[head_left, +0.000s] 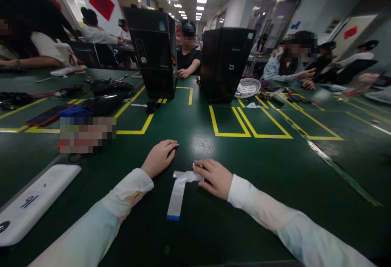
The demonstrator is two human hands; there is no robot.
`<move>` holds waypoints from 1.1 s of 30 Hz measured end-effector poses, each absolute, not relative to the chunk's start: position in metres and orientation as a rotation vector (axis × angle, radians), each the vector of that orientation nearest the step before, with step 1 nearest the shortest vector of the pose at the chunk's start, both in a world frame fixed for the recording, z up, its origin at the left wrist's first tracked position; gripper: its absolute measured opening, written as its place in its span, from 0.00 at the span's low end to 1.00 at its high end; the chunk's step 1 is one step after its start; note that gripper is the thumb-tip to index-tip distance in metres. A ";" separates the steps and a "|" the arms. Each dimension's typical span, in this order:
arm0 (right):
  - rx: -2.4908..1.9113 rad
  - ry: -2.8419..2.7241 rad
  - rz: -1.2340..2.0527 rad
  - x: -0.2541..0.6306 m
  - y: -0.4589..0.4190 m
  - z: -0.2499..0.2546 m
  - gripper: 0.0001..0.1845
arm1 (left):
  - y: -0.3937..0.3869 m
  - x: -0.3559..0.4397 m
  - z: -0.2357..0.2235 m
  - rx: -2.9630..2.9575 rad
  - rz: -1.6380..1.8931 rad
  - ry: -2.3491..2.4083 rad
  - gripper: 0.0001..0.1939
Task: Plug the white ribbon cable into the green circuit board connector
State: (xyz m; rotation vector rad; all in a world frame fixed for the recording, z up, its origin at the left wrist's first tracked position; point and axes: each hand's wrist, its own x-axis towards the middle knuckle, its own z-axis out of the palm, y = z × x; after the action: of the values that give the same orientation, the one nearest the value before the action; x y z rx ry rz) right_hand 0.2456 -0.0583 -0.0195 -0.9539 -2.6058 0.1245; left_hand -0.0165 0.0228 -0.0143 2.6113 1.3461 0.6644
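Observation:
A flat white ribbon cable (176, 197) with a blue end lies folded on the green table in front of me. Its long leg points towards me, and its upper part runs right, under the fingers of my right hand (216, 177). Those fingers are bent over that end and hold it at the table surface; part of the cable is hidden beneath them. My left hand (159, 158) rests on the table just beyond and left of the cable, fingers stretched out, holding nothing.
Two black computer towers (152, 55) (226, 63) stand at the back. A long white case (39, 201) lies at left, near a blurred-out item and cables. Yellow tape (232, 135) marks the green table. A white basket (249, 87) and tools sit back right. Several people work around.

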 end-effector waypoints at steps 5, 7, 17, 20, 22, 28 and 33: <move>-0.886 -2.677 0.234 0.230 -0.079 -0.018 0.30 | 0.024 -0.021 -0.018 2.612 0.622 1.333 0.20; -0.884 -2.685 0.237 0.234 -0.078 -0.018 0.31 | 0.024 -0.023 -0.019 2.614 0.593 1.322 0.21; -2.279 -1.830 -0.385 0.421 0.005 -0.017 0.31 | 0.018 -0.027 -0.015 2.612 0.449 1.308 0.24; -2.645 -1.232 -0.330 0.492 -0.003 -0.017 0.32 | 0.018 -0.026 -0.014 2.610 0.433 1.311 0.24; -2.726 -1.006 -0.327 0.521 -0.017 -0.017 0.33 | 0.018 -0.026 -0.015 2.610 0.422 1.310 0.25; -2.828 -0.912 -0.184 0.550 -0.035 -0.018 0.36 | 0.020 -0.027 -0.016 2.599 0.405 1.318 0.25; -2.857 -0.971 -0.120 0.551 -0.029 -0.018 0.37 | 0.019 -0.027 -0.014 2.590 0.395 1.323 0.25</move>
State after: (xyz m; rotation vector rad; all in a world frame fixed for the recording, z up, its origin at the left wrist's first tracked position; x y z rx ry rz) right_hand 0.5515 -0.0292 -0.0181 -2.8572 -0.9715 -0.1205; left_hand -0.0272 0.0185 -0.0138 2.5896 1.3233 0.3947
